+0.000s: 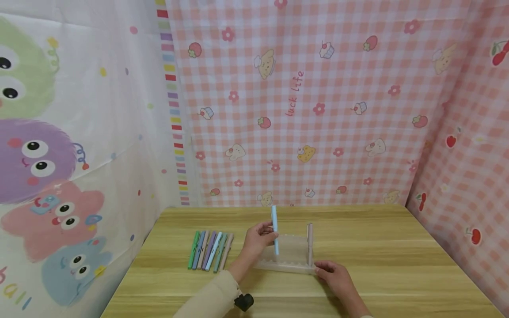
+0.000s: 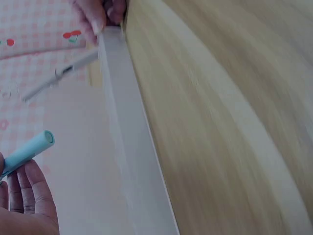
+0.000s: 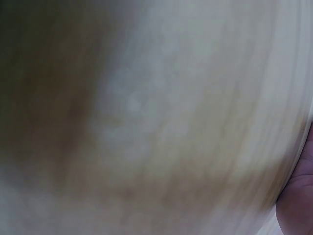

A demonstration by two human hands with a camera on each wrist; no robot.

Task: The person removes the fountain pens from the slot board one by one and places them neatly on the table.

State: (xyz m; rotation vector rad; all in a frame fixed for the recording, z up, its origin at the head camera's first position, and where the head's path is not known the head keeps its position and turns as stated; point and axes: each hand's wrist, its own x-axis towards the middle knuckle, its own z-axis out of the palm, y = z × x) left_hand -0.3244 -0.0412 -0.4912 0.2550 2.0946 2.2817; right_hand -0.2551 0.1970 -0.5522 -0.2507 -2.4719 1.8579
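Observation:
My left hand (image 1: pixel 256 242) pinches a light blue pen (image 1: pixel 274 217), held nearly upright over the left part of a clear plastic pen stand (image 1: pixel 284 266). In the left wrist view the round end of this light blue pen (image 2: pixel 30 151) sticks out past the fingers. A dull pink pen (image 1: pixel 310 244) with a clip stands upright at the stand's right end. Right there, my right hand (image 1: pixel 337 277) grips the stand's end corner between thumb and fingers. The right wrist view is mostly blurred wood, with part of the right hand (image 3: pixel 297 200) at its edge.
Left of the stand, several capped pens (image 1: pixel 210 251) in green, blue, purple, light blue and pinkish tones lie side by side on the wooden table (image 1: pixel 381 247). A pink checked curtain (image 1: pixel 318 132) hangs behind the table, and a cartoon-printed sheet (image 1: pixel 119 132) hangs at the left.

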